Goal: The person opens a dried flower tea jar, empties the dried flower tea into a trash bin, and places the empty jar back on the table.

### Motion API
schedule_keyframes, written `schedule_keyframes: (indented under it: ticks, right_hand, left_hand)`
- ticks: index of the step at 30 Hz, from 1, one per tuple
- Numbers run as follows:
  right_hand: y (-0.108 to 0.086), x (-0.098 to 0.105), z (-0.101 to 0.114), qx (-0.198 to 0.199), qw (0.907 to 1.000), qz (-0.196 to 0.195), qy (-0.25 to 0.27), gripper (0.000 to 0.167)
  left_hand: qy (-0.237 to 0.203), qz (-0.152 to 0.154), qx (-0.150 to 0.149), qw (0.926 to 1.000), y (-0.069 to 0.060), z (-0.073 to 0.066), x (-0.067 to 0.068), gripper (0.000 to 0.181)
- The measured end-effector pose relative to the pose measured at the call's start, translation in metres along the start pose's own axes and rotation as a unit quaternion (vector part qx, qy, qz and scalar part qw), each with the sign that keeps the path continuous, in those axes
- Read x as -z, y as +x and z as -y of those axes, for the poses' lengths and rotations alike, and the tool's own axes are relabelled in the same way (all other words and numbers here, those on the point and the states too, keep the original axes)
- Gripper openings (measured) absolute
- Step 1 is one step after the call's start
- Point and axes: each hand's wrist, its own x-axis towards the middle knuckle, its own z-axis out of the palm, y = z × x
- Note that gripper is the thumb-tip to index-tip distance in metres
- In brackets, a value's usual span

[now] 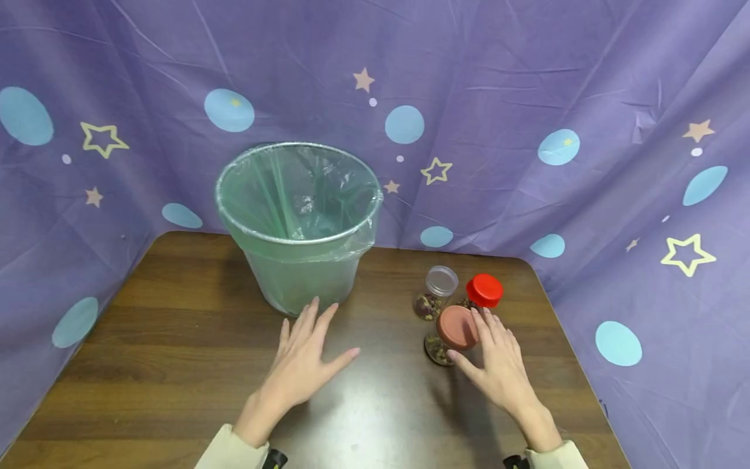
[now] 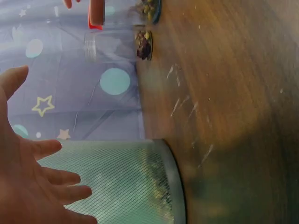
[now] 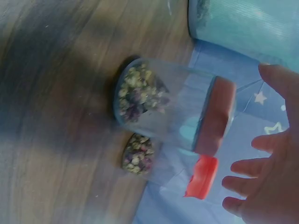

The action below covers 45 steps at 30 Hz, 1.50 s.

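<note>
My right hand (image 1: 498,365) hovers by a clear jar with a dull pink lid (image 1: 458,327), its thumb and fingers spread on either side; a gap shows between hand and lid in the right wrist view. Dried flower buds (image 3: 140,91) cover the bottom of this jar. Behind it stand a jar with a clear lid (image 1: 442,281) and a jar with a red lid (image 1: 485,290), both holding similar dried buds. With fingers spread and nothing held, my left hand (image 1: 301,365) is above the table in front of the mesh bin (image 1: 299,280).
A translucent green bag (image 1: 351,244) lines the bin and folds over its rim. The wooden table (image 1: 176,365) backs onto a purple curtain (image 1: 328,58) with stars and blue spots, which also hangs along both sides.
</note>
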Motion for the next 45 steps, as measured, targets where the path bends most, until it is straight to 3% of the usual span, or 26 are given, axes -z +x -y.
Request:
schedule_keyframes:
  ticks: [7, 12, 16, 18, 21, 24, 29, 31, 38, 45]
  right_hand:
    - [0.003, -0.002, -0.012, -0.010, 0.9996, -0.024, 0.010, 0.089]
    - [0.005, -0.006, -0.022, -0.020, 0.9996, -0.010, 0.018, 0.093]
    - [0.008, -0.010, -0.029, -0.023, 0.9995, 0.007, 0.023, 0.094]
    - [0.009, -0.012, -0.033, -0.035, 0.9975, 0.031, 0.053, 0.096]
    - [0.010, -0.015, -0.040, -0.073, 0.9860, 0.080, 0.127, 0.099]
    - [0.011, -0.020, -0.048, -0.111, 0.9628, 0.122, 0.214, 0.097]
    - [0.013, -0.031, -0.060, -0.142, 0.9347, 0.154, 0.287, 0.091]
    - [0.014, -0.035, -0.063, -0.149, 0.9302, 0.162, 0.294, 0.089]
    - [0.015, -0.043, -0.065, -0.144, 0.9281, 0.168, 0.299, 0.089]
    - [0.015, -0.051, -0.064, -0.142, 0.9290, 0.153, 0.306, 0.090]
  left_hand:
    - [-0.073, 0.036, 0.018, 0.9965, 0.003, 0.006, -0.005, 0.084]
    - [-0.125, 0.064, 0.039, 0.9894, 0.008, 0.010, -0.007, 0.081]
    - [-0.143, 0.069, 0.046, 0.9863, 0.011, 0.014, -0.009, 0.079]
    - [-0.152, 0.071, 0.046, 0.9848, 0.011, 0.017, -0.011, 0.078]
    - [-0.163, 0.083, 0.046, 0.9820, 0.012, 0.023, -0.015, 0.078]
    - [-0.167, 0.098, 0.047, 0.9800, 0.013, 0.027, -0.019, 0.078]
    - [-0.162, 0.107, 0.042, 0.9800, 0.019, 0.031, -0.025, 0.075]
    - [-0.162, 0.113, 0.042, 0.9794, 0.022, 0.032, -0.027, 0.074]
    - [-0.183, 0.141, 0.053, 0.9715, 0.026, 0.033, -0.031, 0.074]
    - [-0.192, 0.136, 0.034, 0.9714, 0.027, 0.034, -0.027, 0.076]
